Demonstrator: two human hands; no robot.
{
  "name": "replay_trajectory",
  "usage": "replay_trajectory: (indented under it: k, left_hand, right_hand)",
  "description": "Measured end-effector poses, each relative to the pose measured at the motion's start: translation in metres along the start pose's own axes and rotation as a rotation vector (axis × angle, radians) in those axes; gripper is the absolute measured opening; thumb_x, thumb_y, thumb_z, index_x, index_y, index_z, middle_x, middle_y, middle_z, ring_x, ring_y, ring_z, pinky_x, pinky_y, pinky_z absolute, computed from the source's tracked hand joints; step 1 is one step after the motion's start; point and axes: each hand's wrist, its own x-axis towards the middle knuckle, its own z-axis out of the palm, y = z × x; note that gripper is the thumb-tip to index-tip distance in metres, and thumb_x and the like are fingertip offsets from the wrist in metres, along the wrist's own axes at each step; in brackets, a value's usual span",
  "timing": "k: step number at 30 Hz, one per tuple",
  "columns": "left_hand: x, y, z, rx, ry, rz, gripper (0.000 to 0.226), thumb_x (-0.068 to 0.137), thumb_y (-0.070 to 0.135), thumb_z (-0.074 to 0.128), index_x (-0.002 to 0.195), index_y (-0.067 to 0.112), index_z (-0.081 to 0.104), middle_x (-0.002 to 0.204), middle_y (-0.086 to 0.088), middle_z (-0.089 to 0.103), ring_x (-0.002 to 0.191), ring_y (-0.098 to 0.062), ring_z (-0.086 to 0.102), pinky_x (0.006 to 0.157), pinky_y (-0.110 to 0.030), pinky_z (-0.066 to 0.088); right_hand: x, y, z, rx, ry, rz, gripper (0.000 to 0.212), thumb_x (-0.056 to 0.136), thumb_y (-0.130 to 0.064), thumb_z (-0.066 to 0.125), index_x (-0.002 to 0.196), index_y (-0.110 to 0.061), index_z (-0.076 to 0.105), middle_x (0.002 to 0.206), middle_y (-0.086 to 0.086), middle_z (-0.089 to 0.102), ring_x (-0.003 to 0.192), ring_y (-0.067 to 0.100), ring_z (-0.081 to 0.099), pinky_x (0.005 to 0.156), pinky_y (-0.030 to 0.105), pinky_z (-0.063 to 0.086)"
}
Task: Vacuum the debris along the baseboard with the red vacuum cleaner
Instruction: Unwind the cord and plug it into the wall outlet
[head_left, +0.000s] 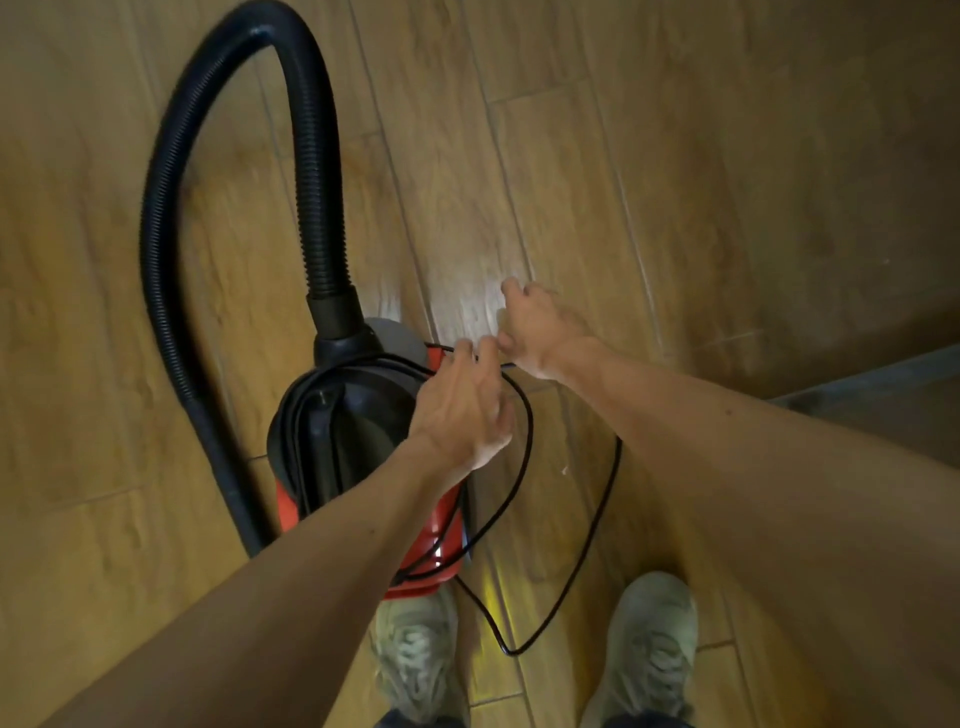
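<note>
The red vacuum cleaner (441, 525) with a black top stands on the wood floor just ahead of my feet. Its thick black ribbed hose (317, 171) rises from the front, arches over and runs down the left side. A thin black power cord (597, 514) is wound around the body and hangs in loose loops to the right. My left hand (460, 410) is over the vacuum's right side, fingers pinching the cord. My right hand (540, 327) is just beyond it, closed on the same cord. No baseboard debris can be made out.
Wood-look plank floor (675, 182) stretches all around. A grey threshold strip or baseboard edge (862, 379) crosses the right side. My two grey sneakers (654, 644) stand at the bottom, right behind the vacuum and the cord loop.
</note>
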Motion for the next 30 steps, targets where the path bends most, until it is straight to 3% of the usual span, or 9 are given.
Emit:
replay_trajectory:
  k: [5,8,12,15,18,21,24,26,30]
  left_hand:
    - [0.025,-0.004,0.012,0.196,-0.008,-0.133,0.033,0.089,0.019,0.055,0.118,0.01,0.042,0.114,-0.012,0.051,0.085,-0.023,0.056,0.063,-0.032,0.039]
    - [0.036,-0.002,0.017,0.329,-0.086,-0.142,0.034,0.087,0.019,0.061,0.118,0.009,0.051,0.111,-0.01,0.059,0.086,-0.021,0.06,0.064,-0.032,0.043]
    - [0.043,-0.004,0.018,0.437,-0.157,-0.101,0.024,0.087,0.019,0.061,0.111,0.016,0.061,0.095,-0.003,0.066,0.075,-0.016,0.056,0.063,-0.03,0.047]
    - [0.045,-0.005,0.019,0.469,-0.176,-0.088,0.018,0.088,0.02,0.06,0.104,0.015,0.063,0.089,-0.003,0.066,0.071,-0.016,0.052,0.062,-0.031,0.047]
    - [0.049,-0.006,0.018,0.448,-0.182,-0.111,0.014,0.087,0.019,0.061,0.099,0.013,0.064,0.087,-0.004,0.063,0.071,-0.017,0.052,0.062,-0.031,0.044]
    - [0.053,-0.007,0.015,0.375,-0.188,-0.151,0.014,0.087,0.018,0.061,0.1,0.013,0.064,0.09,-0.004,0.065,0.079,-0.02,0.061,0.063,-0.031,0.045]
    - [0.054,-0.005,0.011,0.267,-0.165,-0.179,0.006,0.087,0.017,0.06,0.091,0.016,0.056,0.079,-0.002,0.059,0.078,-0.021,0.061,0.066,-0.033,0.049]
    - [0.054,-0.003,0.008,0.198,-0.158,-0.21,0.018,0.087,0.02,0.061,0.081,0.017,0.044,0.071,0.0,0.048,0.075,-0.022,0.055,0.065,-0.033,0.048]
    - [0.06,-0.001,0.01,0.003,-0.137,-0.304,0.01,0.085,0.018,0.058,0.08,0.011,0.053,0.08,-0.007,0.059,0.071,-0.022,0.058,0.054,-0.03,0.041]
  right_hand:
    - [0.035,0.005,0.035,0.076,-0.032,0.002,0.04,0.098,-0.022,0.058,0.133,-0.013,0.042,0.128,0.013,0.05,0.113,0.034,0.051,0.088,0.043,0.049]
    - [0.047,0.002,0.052,0.248,-0.092,0.024,0.034,0.1,-0.027,0.045,0.126,-0.006,0.051,0.124,0.02,0.054,0.109,0.037,0.054,0.097,0.052,0.047]
    - [0.055,-0.004,0.067,0.202,-0.136,0.04,0.022,0.09,-0.011,0.046,0.107,-0.006,0.059,0.103,0.018,0.061,0.078,0.022,0.052,0.071,0.038,0.046]
    - [0.057,-0.011,0.069,0.045,-0.125,-0.003,0.018,0.089,-0.004,0.049,0.103,-0.011,0.059,0.095,0.005,0.054,0.083,0.026,0.057,0.069,0.037,0.047]
    - [0.062,-0.017,0.073,-0.033,-0.121,-0.027,0.01,0.088,-0.002,0.049,0.089,-0.01,0.054,0.082,0.004,0.05,0.071,0.023,0.052,0.061,0.034,0.039]
    - [0.064,-0.018,0.074,-0.042,-0.104,-0.034,0.02,0.089,-0.002,0.05,0.072,-0.012,0.043,0.074,0.004,0.048,0.059,0.018,0.044,0.053,0.032,0.035]
    - [0.061,-0.007,0.067,0.01,0.003,-0.054,0.004,0.094,-0.008,0.049,0.094,-0.01,0.053,0.095,0.01,0.056,0.078,0.026,0.054,0.064,0.035,0.038]
    - [0.059,0.004,0.06,0.111,0.078,-0.006,0.012,0.095,-0.009,0.049,0.106,-0.01,0.054,0.104,0.014,0.058,0.09,0.034,0.058,0.067,0.036,0.039]
    - [0.046,0.023,0.041,0.365,0.225,0.124,0.01,0.094,-0.014,0.052,0.103,-0.01,0.053,0.096,0.013,0.062,0.081,0.031,0.06,0.062,0.036,0.044]
